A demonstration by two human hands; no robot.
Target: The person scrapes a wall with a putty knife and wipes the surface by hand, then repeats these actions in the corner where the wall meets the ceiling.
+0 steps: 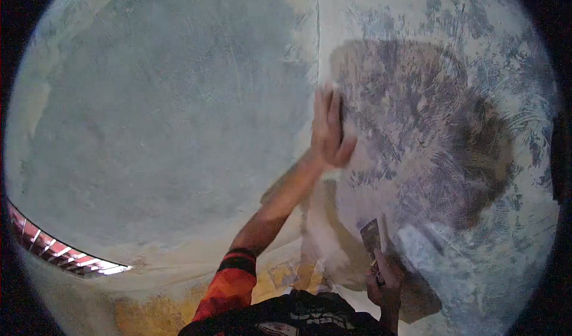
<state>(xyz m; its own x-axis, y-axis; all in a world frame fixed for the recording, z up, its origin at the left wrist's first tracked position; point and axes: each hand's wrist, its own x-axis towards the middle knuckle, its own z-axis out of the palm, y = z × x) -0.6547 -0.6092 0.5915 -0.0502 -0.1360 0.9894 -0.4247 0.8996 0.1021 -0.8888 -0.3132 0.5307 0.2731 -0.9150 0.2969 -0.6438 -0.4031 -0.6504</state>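
Note:
My left hand (329,127) is raised against the plastered wall (226,121), beside a vertical line where two surfaces meet. Its fingers point upward, held together, and the thumb sits lower on the right. A thin dark edge shows between fingers and thumb, as of something flat under the hand; motion blur hides what it is. Lower down, my right hand (387,279) is closed round the handle of a putty knife (370,234). The knife's flat, dark blade points up and stands near the wall's rough, streaked part (405,115).
Large shadows fall on the right-hand wall surface. At the lower left is an opening with white bars (56,249). A yellowish-brown surface (161,306) lies below, partly hidden by my body and sleeve (229,282).

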